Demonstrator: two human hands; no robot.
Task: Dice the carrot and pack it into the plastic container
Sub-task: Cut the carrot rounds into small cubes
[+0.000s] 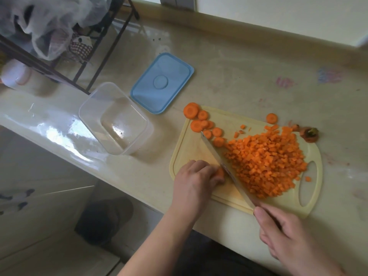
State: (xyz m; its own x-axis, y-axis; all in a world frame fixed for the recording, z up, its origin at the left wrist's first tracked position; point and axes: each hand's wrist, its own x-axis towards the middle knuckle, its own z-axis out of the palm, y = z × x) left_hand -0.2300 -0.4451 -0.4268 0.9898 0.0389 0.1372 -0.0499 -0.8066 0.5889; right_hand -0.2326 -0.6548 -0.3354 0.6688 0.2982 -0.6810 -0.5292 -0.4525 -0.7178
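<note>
A pale yellow cutting board (185, 148) lies on the counter with a large heap of diced carrot (266, 162) on its right half. Several carrot rounds (203, 124) lie at its far left corner. My left hand (195, 180) holds a carrot piece (220, 173) down on the board with curled fingers. My right hand (286, 236) grips the handle of a knife (225, 166), whose blade lies across the board right beside that piece. The clear plastic container (114, 118) stands to the left of the board with nothing in it.
A blue lid (162, 82) lies behind the container. The carrot top (309, 134) sits off the board's far right corner, with one round (271, 118) nearby. A dark wire rack (59, 56) with plastic bags stands at the back left. The counter's front edge runs just below my hands.
</note>
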